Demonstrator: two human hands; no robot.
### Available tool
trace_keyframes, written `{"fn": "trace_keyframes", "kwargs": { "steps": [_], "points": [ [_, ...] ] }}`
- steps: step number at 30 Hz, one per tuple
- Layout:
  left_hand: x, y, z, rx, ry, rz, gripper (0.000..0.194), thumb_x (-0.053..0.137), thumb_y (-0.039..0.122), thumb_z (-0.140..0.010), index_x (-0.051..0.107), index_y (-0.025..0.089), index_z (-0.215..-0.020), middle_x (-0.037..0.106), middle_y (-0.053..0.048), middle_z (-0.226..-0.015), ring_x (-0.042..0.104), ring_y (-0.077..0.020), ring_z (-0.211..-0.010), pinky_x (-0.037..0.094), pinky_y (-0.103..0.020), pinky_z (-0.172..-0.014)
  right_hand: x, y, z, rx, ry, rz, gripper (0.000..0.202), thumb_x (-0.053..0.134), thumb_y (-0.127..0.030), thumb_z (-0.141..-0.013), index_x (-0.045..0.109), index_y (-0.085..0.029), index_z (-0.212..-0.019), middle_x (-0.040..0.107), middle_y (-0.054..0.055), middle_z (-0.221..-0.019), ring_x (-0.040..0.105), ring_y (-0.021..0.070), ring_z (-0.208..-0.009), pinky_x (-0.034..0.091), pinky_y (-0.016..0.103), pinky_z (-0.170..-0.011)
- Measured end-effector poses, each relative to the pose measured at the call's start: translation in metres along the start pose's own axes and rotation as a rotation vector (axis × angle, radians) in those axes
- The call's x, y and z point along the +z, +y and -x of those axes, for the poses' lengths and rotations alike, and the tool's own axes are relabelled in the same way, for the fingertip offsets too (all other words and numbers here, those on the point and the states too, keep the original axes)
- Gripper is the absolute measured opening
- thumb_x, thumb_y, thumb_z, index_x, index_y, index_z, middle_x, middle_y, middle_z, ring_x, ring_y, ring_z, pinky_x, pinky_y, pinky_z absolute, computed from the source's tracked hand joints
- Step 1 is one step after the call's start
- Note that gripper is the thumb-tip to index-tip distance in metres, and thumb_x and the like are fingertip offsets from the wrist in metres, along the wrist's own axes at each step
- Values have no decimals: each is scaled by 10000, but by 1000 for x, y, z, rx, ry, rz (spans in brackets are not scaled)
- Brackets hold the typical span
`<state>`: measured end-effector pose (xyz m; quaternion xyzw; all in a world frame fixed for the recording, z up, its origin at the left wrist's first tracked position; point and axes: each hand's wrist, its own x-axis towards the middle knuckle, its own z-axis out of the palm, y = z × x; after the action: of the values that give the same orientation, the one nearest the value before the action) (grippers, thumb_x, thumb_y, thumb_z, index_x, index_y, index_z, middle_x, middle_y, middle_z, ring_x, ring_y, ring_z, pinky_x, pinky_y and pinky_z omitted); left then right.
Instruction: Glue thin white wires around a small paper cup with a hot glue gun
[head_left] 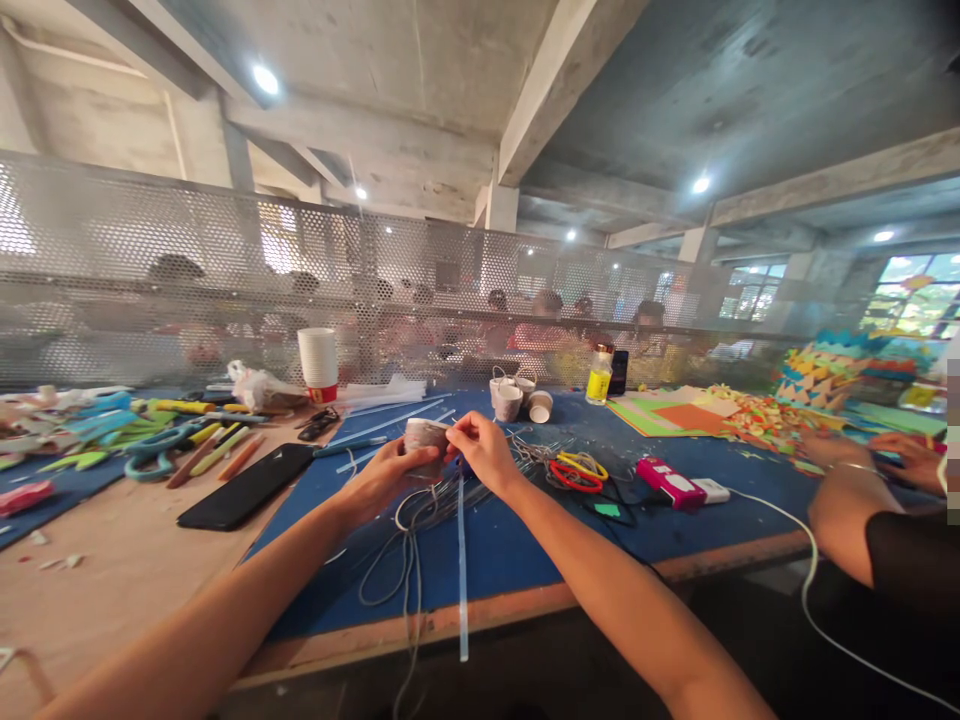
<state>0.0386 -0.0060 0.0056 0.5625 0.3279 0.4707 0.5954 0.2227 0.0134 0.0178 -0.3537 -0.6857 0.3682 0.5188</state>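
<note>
A small paper cup [426, 436], its side covered in something greyish, sits in my left hand [377, 482], whose fingers wrap round it from the left. At the cup's right edge, the thumb and fingertips of my right hand [486, 455] are pinched together; what lies between them is too small to make out. Loose grey cord [411, 575] hangs below the cup and over the table edge. A clear glue stick [463, 575] juts past that edge beneath my right hand. Several similar small cups [507, 402] stand farther back, one lying on its side.
A black phone [247, 487], scissors [154, 452] and markers lie left. Stacked paper cups [318, 360] stand near the perforated screen. Tangled cords [577, 472], a pink power bank [667, 482], a yellow-labelled bottle [599, 376] and coloured paper [667, 412] lie right, beside another person's arms [847, 510].
</note>
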Motion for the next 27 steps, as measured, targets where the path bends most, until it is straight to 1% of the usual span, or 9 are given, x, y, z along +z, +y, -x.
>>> {"fn": "trace_keyframes", "kwargs": {
  "steps": [8,11,17,21,23,25,27],
  "points": [
    [-1,2,1,3,-10,55,365,798,359,-789,745,127,-1066,764,-153,-1065,702,-268,-955,546,-420,-905,-1,1,-2,-9,24,-6,139,621,-307,-863,540,-216,-794,660,-40,-654,683,150,-588,527,269,-644],
    [0,4,2,0,-19,89,372,793,340,-792,749,122,-1090,766,-166,-1096,705,-282,-998,543,-417,-915,-1,2,-2,-27,27,-13,150,619,-330,-866,546,-218,-798,665,-32,-666,681,156,-594,532,279,-655],
    [-1,4,2,4,-29,107,400,779,324,-805,739,112,-1142,760,-181,-1130,702,-289,-1026,531,-416,-927,-1,5,-2,-12,21,1,193,631,-383,-873,549,-220,-808,664,-29,-688,679,163,-619,541,289,-664],
    [-2,4,1,23,-25,109,432,773,302,-815,711,132,-1206,752,-168,-1161,688,-292,-1086,517,-425,-957,-2,1,1,-67,-7,22,168,604,-370,-906,586,-215,-844,679,-19,-714,690,167,-681,538,291,-723],
    [-3,4,0,31,-27,136,427,769,290,-817,707,142,-1213,742,-164,-1196,675,-301,-1131,515,-438,-980,-2,-2,3,-121,-33,93,187,564,-370,-943,619,-213,-858,694,-6,-760,695,169,-745,527,292,-776],
    [-5,4,-1,37,-14,164,401,759,285,-824,713,147,-1198,737,-160,-1211,667,-306,-1155,521,-444,-992,-3,-4,5,-203,-49,226,270,508,-381,-985,650,-211,-831,704,17,-834,684,168,-819,507,292,-827],
    [-8,3,-2,35,13,182,369,750,285,-829,723,152,-1172,739,-151,-1200,672,-297,-1141,535,-435,-982,-6,-5,3,-287,-31,382,332,463,-374,-1014,672,-205,-819,702,41,-915,665,170,-887,485,289,-863]
  ]
}}
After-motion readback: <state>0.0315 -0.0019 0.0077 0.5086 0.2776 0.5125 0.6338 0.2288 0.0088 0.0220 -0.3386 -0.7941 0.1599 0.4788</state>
